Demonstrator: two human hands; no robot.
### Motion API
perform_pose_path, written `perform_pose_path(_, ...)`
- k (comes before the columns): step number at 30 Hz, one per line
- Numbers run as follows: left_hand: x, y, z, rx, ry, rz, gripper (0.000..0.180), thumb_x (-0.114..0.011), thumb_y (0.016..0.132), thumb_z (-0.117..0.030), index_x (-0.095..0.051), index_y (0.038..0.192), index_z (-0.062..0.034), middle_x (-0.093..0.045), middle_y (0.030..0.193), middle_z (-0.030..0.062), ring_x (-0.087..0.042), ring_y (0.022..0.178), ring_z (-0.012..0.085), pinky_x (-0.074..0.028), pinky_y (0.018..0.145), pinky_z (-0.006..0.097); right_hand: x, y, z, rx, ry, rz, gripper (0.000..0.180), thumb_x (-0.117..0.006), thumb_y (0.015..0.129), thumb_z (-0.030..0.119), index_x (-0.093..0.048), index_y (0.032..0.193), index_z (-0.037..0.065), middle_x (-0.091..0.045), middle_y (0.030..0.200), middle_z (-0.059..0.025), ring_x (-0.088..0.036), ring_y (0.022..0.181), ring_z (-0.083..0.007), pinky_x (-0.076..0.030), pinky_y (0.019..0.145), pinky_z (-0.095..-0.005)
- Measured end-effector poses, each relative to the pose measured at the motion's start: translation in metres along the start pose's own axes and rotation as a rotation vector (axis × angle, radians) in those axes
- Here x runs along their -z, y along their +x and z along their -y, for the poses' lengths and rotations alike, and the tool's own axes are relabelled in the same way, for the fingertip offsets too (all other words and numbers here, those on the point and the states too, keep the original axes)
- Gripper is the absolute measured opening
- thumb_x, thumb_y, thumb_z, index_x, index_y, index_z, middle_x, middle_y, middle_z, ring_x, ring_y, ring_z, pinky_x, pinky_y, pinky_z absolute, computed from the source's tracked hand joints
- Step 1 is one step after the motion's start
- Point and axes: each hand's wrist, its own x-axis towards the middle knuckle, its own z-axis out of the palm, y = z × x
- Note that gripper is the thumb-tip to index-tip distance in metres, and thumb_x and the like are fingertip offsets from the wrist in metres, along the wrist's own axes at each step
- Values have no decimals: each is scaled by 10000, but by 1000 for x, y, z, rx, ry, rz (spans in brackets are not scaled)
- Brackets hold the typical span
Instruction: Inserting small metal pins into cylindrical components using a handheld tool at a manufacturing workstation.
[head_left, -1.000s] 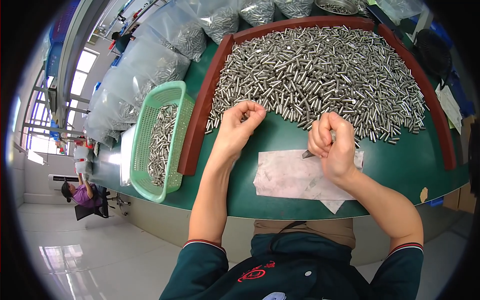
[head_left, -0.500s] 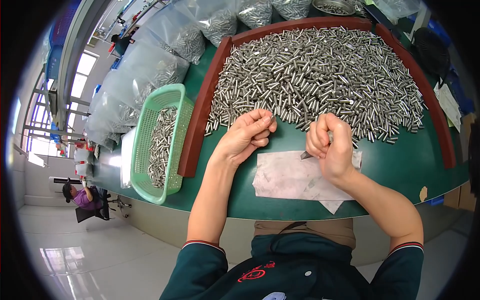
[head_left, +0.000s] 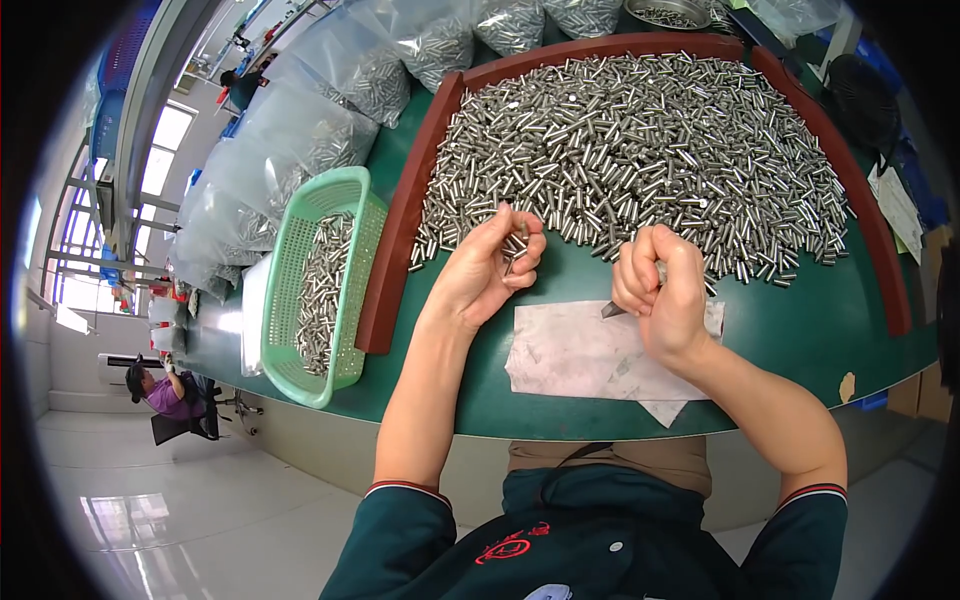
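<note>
Metal pins [head_left: 620,150] heap on the far table [head_left: 800,340]; left hand [head_left: 490,270] cups a few, right hand [head_left: 665,295] is fisted around a small tool [head_left: 613,310] over white paper [head_left: 580,355].

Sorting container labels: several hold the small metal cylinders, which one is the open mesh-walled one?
The green plastic basket, left of the red-brown table border. Its walls are perforated and its top is open; the other batches sit in clear plastic bags behind it.

Work surface: green table [head_left: 800,350] with a curved front edge. Floor [head_left: 150,500]: pale, glossy, reflecting daylight. Windows [head_left: 150,160] along the left wall, bright, with metal framing. A second person [head_left: 160,392] sits at far left on a dark chair [head_left: 195,420]. Blue crates [head_left: 125,50] stacked upper left.
</note>
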Motion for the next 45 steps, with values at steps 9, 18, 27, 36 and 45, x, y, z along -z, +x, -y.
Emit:
perform_pose_path(9, -18, 14, 16, -518, 1190, -434, 122, -633, 752, -120, -616, 747, 0, -429, 528, -62, -326, 482, 13, -256, 430, 191, -1, 0, 2, -4, -11, -1, 334, -323, 837, 172, -287, 519, 75, -283, 451, 4, -215, 396, -64, -192, 369, -215)
perform_pose_path(18, -28, 17, 27, -599, 1461, -491, 125, -680, 674, -75, -610, 757, -13, -394, 454, 9, -353, 415, 77, -323, 423, 254, 0, -1, 1, 2, -17, 3, 330, -324, 835, 170, -287, 521, 74, -288, 464, 1, -228, 402, -66, -206, 373, -214)
perform_pose_path(27, -27, 14, 25, -599, 1533, -481, 91, -650, 679, -82, -590, 688, -14, -454, 445, 65, -446, 386, 200, -361, 421, 321, -1, -1, 2, 5, -20, 5, 345, -320, 847, 178, -288, 519, 75, -286, 467, 3, -235, 405, -69, -213, 377, -217)
perform_pose_path(36, -11, 5, 7, -112, 283, -186, 59, -534, 800, -77, -531, 803, -18, -546, 698, 44, -360, 507, 37, -291, 444, 170, 2, 0, 1, -1, -21, 5, 343, -318, 847, 178, -287, 521, 75, -283, 465, 4, -232, 404, -67, -210, 376, -218)
perform_pose_path(45, -3, 10, 10, -89, 83, -103, 133, -496, 826, -33, -531, 949, 4, -559, 788, 75, -368, 534, 43, -315, 476, 168, 2, 0, 1, -4, -9, 10, 342, -322, 846, 176, -284, 522, 75, -285, 465, 4, -224, 404, -67, -201, 375, -216)
